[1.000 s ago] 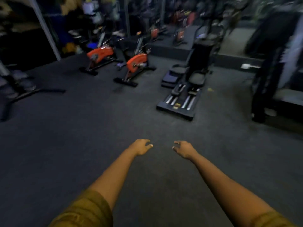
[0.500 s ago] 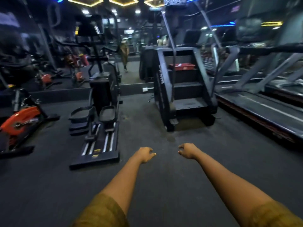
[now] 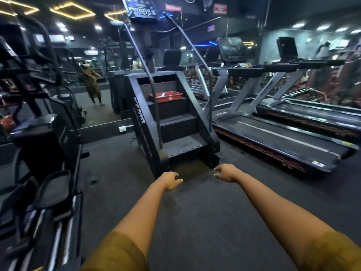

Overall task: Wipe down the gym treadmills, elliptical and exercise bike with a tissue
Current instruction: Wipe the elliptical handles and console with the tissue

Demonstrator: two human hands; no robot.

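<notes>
Stretched forward from 7 o'clock over the dark floor (image 3: 195,222): left hand (image 3: 172,179), palm down, fingers loosely curled, narrow, holding nothing. Stretched forward from 5 o'clock: right hand (image 3: 224,173), wrist bent inward, fingers likewise loosely hooked and holding nothing. Near each other at centre, apart, touching no machine. Mustard sleeves (image 3: 117,255) at the bottom edge. At 9 o'clock, close by: black elliptical (image 3: 48,153), pedals low at 8 o'clock. Beyond it at 10 o'clock, a mirror wall (image 3: 93,75). At 12 o'clock, just ahead of the hands: black stair climber (image 3: 172,122), with a red tray (image 3: 166,96) on an upper step and something white in it, too small to tell whether tissue. At 2 to 3 o'clock: two treadmills side by side, the nearer treadmill (image 3: 273,137) just right of the stair climber, the farther treadmill (image 3: 316,112) behind it. Compared with half a second ago: same arm pose and same loose fingers; stair climber closer and more central; elliptical pushed out to the left edge; orange bike gone from the left side; treadmills larger and fuller on the right.
</notes>
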